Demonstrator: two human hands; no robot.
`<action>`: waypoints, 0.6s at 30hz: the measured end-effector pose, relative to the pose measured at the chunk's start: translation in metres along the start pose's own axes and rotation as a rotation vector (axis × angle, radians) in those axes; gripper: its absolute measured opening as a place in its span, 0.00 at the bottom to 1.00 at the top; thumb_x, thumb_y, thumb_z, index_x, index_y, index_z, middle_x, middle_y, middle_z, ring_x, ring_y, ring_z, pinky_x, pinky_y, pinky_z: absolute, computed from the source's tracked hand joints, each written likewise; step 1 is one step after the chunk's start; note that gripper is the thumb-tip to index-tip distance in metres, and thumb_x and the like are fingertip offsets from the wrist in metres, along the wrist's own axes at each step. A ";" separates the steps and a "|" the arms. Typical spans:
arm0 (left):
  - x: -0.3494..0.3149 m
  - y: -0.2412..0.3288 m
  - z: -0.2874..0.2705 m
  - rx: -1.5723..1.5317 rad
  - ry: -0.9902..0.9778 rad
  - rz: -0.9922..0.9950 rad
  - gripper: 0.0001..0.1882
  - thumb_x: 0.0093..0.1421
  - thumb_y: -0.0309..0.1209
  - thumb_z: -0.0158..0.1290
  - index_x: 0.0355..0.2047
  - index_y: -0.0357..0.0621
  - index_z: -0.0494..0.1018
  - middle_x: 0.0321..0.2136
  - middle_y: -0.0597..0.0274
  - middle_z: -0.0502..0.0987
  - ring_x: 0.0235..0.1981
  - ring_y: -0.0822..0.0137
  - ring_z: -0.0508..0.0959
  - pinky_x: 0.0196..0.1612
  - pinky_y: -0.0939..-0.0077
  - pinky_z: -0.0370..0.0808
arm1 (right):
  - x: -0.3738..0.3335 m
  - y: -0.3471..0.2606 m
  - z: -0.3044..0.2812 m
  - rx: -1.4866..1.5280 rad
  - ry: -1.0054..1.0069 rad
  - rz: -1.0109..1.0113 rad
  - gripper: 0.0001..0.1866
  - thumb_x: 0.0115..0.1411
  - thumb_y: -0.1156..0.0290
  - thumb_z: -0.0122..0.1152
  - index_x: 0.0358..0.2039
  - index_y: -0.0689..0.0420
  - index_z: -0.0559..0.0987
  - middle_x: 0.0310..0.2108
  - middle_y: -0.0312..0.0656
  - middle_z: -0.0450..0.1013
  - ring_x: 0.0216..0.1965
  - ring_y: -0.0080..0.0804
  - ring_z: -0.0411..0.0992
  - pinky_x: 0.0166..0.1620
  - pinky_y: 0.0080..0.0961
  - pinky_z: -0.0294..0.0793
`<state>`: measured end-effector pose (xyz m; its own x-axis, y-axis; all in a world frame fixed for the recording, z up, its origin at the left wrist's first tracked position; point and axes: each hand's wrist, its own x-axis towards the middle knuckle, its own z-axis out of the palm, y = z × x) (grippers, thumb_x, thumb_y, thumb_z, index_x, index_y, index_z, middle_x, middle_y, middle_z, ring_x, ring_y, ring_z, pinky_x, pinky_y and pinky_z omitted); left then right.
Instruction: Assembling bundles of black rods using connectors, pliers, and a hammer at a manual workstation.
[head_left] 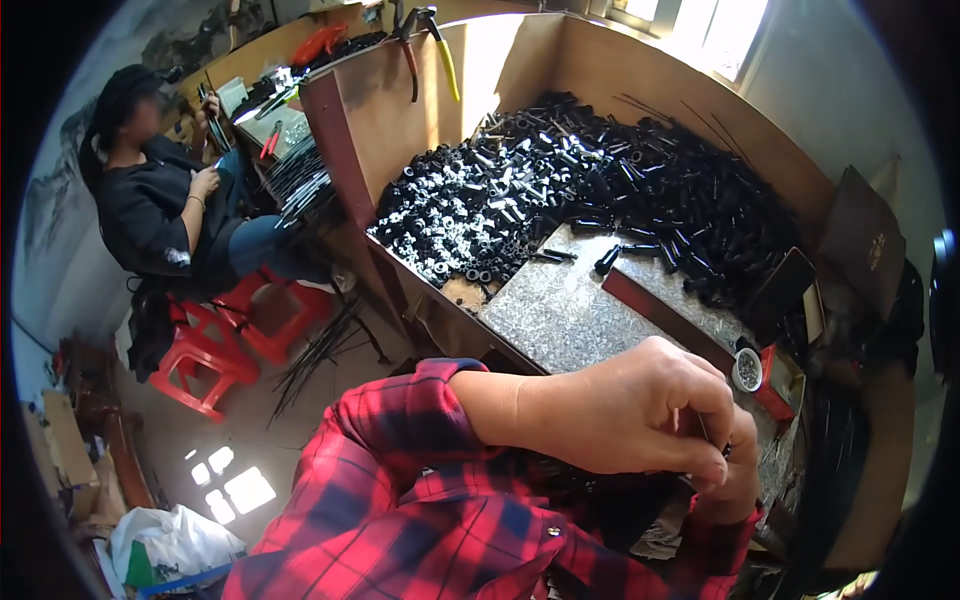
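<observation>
My left hand (630, 410) reaches across to the right above the near edge of a speckled grey board (560, 300). Its fingers are curled in a pinch around something thin and dark that I cannot make out. Close against its fingertips is my right hand (741, 470), partly hidden behind the left one, with its fingers bent in; what it grips is covered. Just beyond the hands stands a small white cup (747, 370) of tiny light-coloured pieces. A long dark-red strip (665, 318) lies across the board.
Past the board, a wooden-walled bin holds a heap of small black tubular parts (620, 170). Pliers (425, 50) hang on its partition. At left a person (165, 200) sits at another bench beside red stools (215, 345). A white plastic bag (170, 545) lies lower left.
</observation>
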<state>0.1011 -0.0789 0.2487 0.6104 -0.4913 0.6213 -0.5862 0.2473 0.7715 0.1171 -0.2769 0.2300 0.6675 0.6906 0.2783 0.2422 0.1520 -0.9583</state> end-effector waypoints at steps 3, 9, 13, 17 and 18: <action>-0.003 -0.005 -0.001 -0.002 0.047 -0.002 0.09 0.53 0.30 0.62 0.28 0.41 0.73 0.23 0.64 0.74 0.25 0.69 0.76 0.26 0.77 0.73 | 0.004 0.003 0.000 -0.125 -0.035 -0.104 0.18 0.43 0.60 0.74 0.22 0.59 0.76 0.24 0.39 0.74 0.27 0.30 0.74 0.31 0.25 0.71; -0.004 -0.009 -0.005 0.179 0.182 0.015 0.09 0.54 0.31 0.62 0.28 0.40 0.73 0.25 0.64 0.74 0.26 0.71 0.76 0.26 0.79 0.72 | 0.002 -0.001 0.006 -0.441 0.211 -0.066 0.14 0.45 0.66 0.73 0.20 0.61 0.76 0.24 0.40 0.74 0.24 0.29 0.73 0.27 0.22 0.69; 0.002 0.000 -0.005 0.072 0.175 -0.124 0.08 0.54 0.30 0.61 0.29 0.40 0.74 0.26 0.64 0.74 0.28 0.72 0.76 0.27 0.80 0.72 | -0.002 -0.003 0.003 -0.529 0.204 -0.118 0.12 0.48 0.67 0.69 0.22 0.62 0.77 0.25 0.41 0.74 0.24 0.28 0.73 0.27 0.21 0.68; 0.004 -0.003 -0.009 -0.027 0.062 -0.151 0.08 0.56 0.30 0.60 0.32 0.40 0.76 0.28 0.65 0.74 0.30 0.75 0.75 0.28 0.81 0.72 | -0.004 -0.002 0.007 -0.426 0.240 -0.117 0.13 0.50 0.65 0.67 0.24 0.63 0.77 0.24 0.41 0.73 0.24 0.27 0.73 0.27 0.21 0.68; 0.005 -0.004 -0.010 -0.062 0.045 -0.174 0.08 0.56 0.30 0.59 0.33 0.40 0.76 0.29 0.65 0.74 0.30 0.75 0.75 0.28 0.81 0.72 | -0.005 0.001 0.006 -0.387 0.261 -0.119 0.14 0.50 0.65 0.67 0.24 0.63 0.76 0.24 0.41 0.73 0.24 0.27 0.73 0.27 0.21 0.68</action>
<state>0.1121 -0.0737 0.2496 0.7237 -0.4940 0.4819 -0.4363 0.2136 0.8741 0.1097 -0.2756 0.2270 0.7617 0.4765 0.4392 0.5390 -0.0896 -0.8376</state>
